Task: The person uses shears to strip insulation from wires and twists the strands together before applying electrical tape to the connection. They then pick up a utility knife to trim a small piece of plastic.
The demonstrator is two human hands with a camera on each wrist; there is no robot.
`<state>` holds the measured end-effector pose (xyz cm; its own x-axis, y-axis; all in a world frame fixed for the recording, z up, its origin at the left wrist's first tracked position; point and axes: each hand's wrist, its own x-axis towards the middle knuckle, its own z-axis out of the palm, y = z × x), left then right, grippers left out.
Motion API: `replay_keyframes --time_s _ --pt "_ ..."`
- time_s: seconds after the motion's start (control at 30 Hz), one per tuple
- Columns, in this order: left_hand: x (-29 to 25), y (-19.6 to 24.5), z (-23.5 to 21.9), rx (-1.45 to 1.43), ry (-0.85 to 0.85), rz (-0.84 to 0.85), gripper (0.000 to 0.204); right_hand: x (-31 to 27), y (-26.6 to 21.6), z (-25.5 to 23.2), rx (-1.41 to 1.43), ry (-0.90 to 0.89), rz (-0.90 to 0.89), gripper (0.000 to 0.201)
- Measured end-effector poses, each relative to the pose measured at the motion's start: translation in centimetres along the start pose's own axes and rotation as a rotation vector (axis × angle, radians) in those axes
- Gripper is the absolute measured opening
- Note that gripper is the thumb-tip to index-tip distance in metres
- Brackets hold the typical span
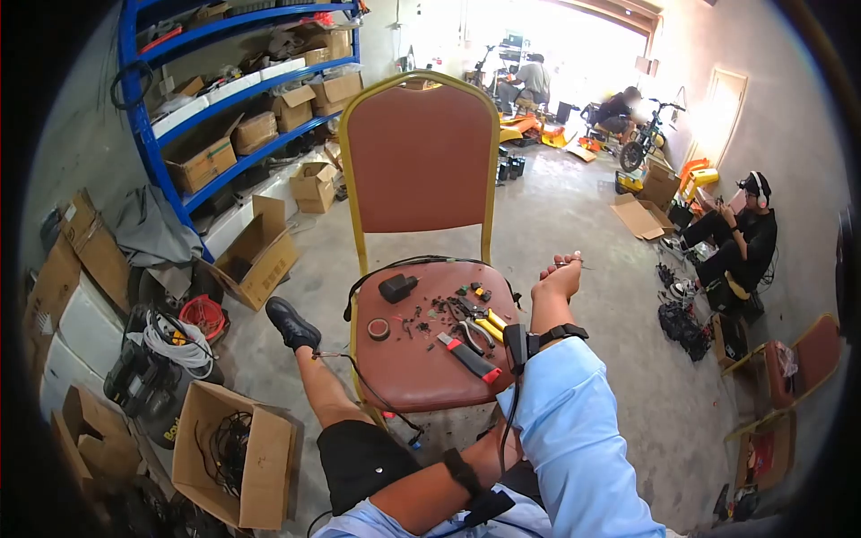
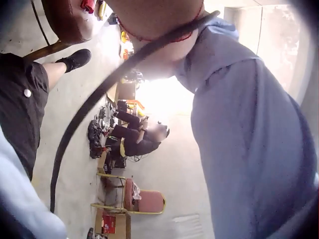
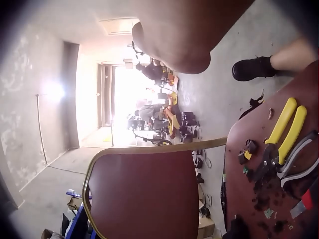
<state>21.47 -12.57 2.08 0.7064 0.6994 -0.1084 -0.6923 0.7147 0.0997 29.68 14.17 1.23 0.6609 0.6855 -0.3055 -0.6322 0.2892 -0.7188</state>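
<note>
My right hand [image 1: 558, 276] is raised beyond the seat's right edge, fingers curled around a thin, small thing. In the right wrist view only part of the hand [image 3: 174, 45] shows. My left hand [image 1: 499, 448] reaches under the right sleeve, its fingers hidden. On the red chair seat [image 1: 404, 381] lie a black block [image 1: 397, 287], a tape roll [image 1: 378, 329], a yellow-handled tool [image 1: 491, 323] [image 3: 286, 129], grey-handled pliers [image 1: 471, 337] and a red-black knife [image 1: 469, 358], among dark scraps. A black cable [image 1: 363, 381] hangs over the seat's left side.
The chair's backrest [image 1: 419, 161] rises behind the seat. Open cardboard boxes [image 1: 278, 448] and a white cable coil [image 1: 184, 345] stand at left, below blue shelves [image 1: 242, 170]. At right a seated person [image 1: 753, 233] is near another red chair [image 1: 812, 359]. Two people sit farther back.
</note>
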Motion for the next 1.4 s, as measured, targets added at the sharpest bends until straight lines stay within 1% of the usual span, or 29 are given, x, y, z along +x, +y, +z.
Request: replay_keyframes --time_s 0.1,0.23,0.27,0.33,0.37,0.4,0.43,0.57,0.67,0.7,0.77,0.8,0.9,1.0,1.1,1.2,1.3,1.33,1.4 --pt "-1.2 0.4 0.6 -0.013 0.056 -0.002 0.056 -0.4 0.1 0.3 0.005 -0.030 -0.021 0.029" --pt "-5.1 -1.0 0.7 -0.010 0.257 -0.048 0.058 -0.8 -1.5 2.1 0.039 -0.032 -0.050 0.031" --pt "-5.0 -1.7 -0.3 0.003 0.209 -0.017 0.057 -0.9 -2.0 2.4 0.044 -0.042 -0.054 0.030" --pt "-5.3 -2.4 -0.6 0.029 0.111 0.048 0.056 -1.6 -2.9 3.1 0.056 -0.066 -0.059 0.028" --pt "-5.4 -2.3 -0.8 0.069 -0.006 0.035 0.060 -2.0 -2.8 3.1 0.061 -0.063 -0.051 0.028" --pt "-4.7 -2.0 -1.8 -0.022 -0.187 0.033 0.060 -2.1 -2.4 3.0 0.066 -0.061 -0.043 0.028" --pt "-4.0 -1.4 -2.2 -0.073 -0.259 0.039 0.060 -2.4 -2.1 3.0 0.071 -0.061 -0.038 0.029" --pt "-2.3 0.9 -2.2 -0.072 -0.160 0.111 0.058 -3.7 -0.3 2.7 0.063 -0.070 -0.002 0.030" --pt "-2.2 1.1 -2.4 -0.047 -0.165 0.125 0.057 -5.2 0.4 2.6 0.071 -0.035 0.042 0.030" --pt "-2.4 1.1 -2.6 -0.039 -0.175 0.128 0.056 -5.4 0.6 2.7 0.075 -0.032 0.031 0.030" --pt "-2.9 0.6 -3.0 -0.014 -0.165 0.133 0.056 -5.5 0.4 2.9 0.079 -0.074 0.017 0.029" --pt "-3.5 0.7 -3.2 0.014 -0.129 0.141 0.055 -5.5 0.5 2.9 0.080 -0.094 0.012 0.029" --pt "-9.0 -0.9 0.9 0.140 0.190 0.155 0.057 -5.6 -0.5 3.6 0.081 -0.099 -0.006 0.029" --pt "-8.5 -1.7 -0.2 0.093 0.213 0.096 0.058 -5.5 -1.2 3.9 0.084 -0.110 -0.033 0.028" --pt "-7.3 -0.9 -2.0 0.123 0.137 0.129 0.051 -6.3 -0.9 3.9 0.060 -0.077 -0.024 0.029" --pt "-5.1 0.5 -3.4 -0.012 0.003 0.143 0.051 -6.6 0.0 3.6 0.074 -0.102 -0.009 0.029" --pt "-6.2 0.6 1.2 -0.030 0.270 0.237 0.046 -6.9 -0.3 3.4 0.068 -0.094 -0.028 0.036" --pt "-6.2 0.8 1.6 -0.045 0.275 0.232 0.046 -6.9 -0.3 3.4 0.073 -0.105 -0.021 0.036" --pt "-6.0 1.0 1.0 -0.051 0.167 0.165 0.044 -6.5 -0.3 3.3 0.082 -0.127 -0.008 0.036"
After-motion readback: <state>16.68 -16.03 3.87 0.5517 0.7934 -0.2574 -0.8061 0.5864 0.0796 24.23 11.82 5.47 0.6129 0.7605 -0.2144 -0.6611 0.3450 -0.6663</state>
